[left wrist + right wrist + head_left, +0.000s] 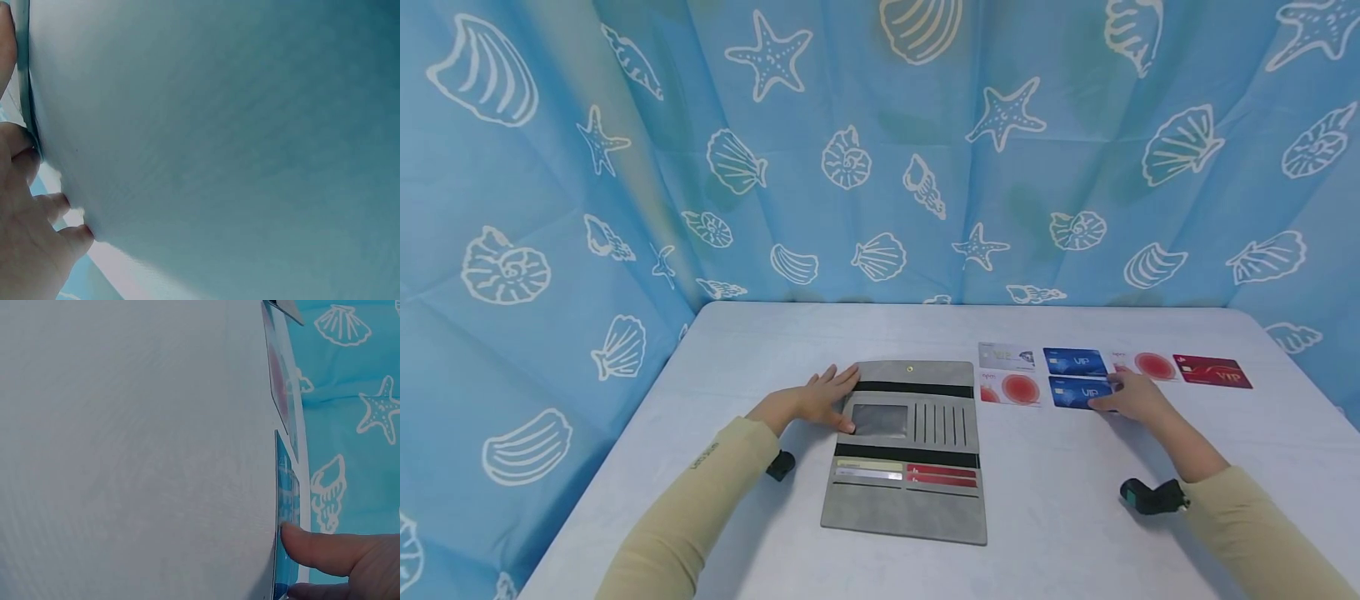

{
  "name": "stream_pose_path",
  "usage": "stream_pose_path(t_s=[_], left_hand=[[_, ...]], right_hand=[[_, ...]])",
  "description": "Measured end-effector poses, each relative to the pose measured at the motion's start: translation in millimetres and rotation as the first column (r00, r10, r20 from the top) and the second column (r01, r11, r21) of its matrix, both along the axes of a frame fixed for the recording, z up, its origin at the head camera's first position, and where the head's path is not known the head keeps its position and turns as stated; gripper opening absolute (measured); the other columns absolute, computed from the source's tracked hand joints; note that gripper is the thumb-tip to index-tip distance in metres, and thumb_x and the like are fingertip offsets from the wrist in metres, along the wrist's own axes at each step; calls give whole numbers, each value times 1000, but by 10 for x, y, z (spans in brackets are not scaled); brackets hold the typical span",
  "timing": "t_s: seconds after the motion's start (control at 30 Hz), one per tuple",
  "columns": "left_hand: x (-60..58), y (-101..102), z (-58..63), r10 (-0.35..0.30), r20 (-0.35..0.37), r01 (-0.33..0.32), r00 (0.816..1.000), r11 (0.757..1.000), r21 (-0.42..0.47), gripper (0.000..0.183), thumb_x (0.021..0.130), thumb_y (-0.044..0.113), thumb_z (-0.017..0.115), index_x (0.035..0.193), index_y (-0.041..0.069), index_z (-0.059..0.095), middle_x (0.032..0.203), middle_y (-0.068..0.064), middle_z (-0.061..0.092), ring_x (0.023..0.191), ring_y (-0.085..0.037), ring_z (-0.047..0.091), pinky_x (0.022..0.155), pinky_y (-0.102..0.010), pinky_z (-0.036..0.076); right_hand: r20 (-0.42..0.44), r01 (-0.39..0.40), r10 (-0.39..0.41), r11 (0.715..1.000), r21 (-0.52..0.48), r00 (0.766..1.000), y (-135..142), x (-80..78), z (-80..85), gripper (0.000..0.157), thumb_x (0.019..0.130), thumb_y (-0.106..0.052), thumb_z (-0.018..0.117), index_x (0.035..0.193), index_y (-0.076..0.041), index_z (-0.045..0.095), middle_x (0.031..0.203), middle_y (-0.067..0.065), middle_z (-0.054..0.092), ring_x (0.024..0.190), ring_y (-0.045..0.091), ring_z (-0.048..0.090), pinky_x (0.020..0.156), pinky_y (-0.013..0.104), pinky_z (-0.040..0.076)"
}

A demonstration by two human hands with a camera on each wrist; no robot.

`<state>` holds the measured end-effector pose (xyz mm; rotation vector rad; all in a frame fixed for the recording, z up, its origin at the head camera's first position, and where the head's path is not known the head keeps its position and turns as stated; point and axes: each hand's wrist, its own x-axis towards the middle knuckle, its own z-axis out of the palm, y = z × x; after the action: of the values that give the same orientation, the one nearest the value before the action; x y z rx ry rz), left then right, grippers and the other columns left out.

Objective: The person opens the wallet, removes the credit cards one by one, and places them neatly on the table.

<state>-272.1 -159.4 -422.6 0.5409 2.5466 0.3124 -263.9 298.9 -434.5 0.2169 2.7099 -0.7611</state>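
Observation:
A grey unfolded wallet [910, 512] lies flat, with a clear window [880, 421], a row of narrow slots and several cards tucked in its lower pockets, among them red cards [942, 479]. My left hand [820, 400] rests spread along its upper left edge, thumb near the window. To the right, my right hand [1138, 397] pinches the right end of the lower blue VIP card [1075, 392]; in the right wrist view the thumb [312, 547] presses on the card's face. Just above it lies another blue VIP card [1073, 362].
Beside the wallet lie a silver VIP card [1006, 357] and a white card with a red circle [1011, 388]. A similar white card [1153, 365] is partly behind my right hand; a red VIP card [1212, 372] lies farthest right. A blue shell-patterned curtain [850, 208] stands behind the white table [760, 342].

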Motion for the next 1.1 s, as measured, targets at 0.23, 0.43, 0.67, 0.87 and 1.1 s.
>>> stream_pose_path(t_s=[0.23,0.43,0.67,0.87,1.1], left_hand=[[9,1,-9,14,8,-14,1000,1000,-6,96,80,43,65,148,12,5,155,-3,-2,140,-30,-8,113,-47,-3],[13,2,-11,14,4,-14,1000,1000,-13,96,80,43,66,148,13,5,155,-3,-2,140,-30,-9,113,-47,-3],[5,5,-17,15,-3,-15,1000,1000,-17,96,80,43,66,148,13,5,155,-2,-2,140,-30,-9,112,-47,-4],[-2,2,-26,10,-8,-10,1000,1000,-23,96,80,44,66,148,13,5,155,-2,-2,141,-29,-8,112,-47,-3],[-11,1,-34,10,-2,-10,1000,1000,-27,96,80,45,65,148,13,5,155,-2,-3,140,-29,-9,113,-47,-3]], right_hand=[[23,17,-16,999,-47,1000,18,41,18,82,81,-29,68,134,15,24,131,41,25,117,53,29,95,62,33],[-11,1,-2,1000,-31,1000,5,69,-3,84,78,-28,71,133,17,26,127,41,31,112,51,35,93,60,36],[-23,1,-1,1000,-19,1000,-13,77,3,82,79,-26,71,133,17,27,129,41,29,114,52,33,93,61,36],[-1,0,0,999,-45,1000,17,60,2,87,78,-28,72,134,16,23,128,41,30,113,51,33,93,62,35],[20,-15,16,996,-83,1000,101,44,54,86,79,-31,70,136,13,23,123,38,35,104,45,43,88,53,44]])
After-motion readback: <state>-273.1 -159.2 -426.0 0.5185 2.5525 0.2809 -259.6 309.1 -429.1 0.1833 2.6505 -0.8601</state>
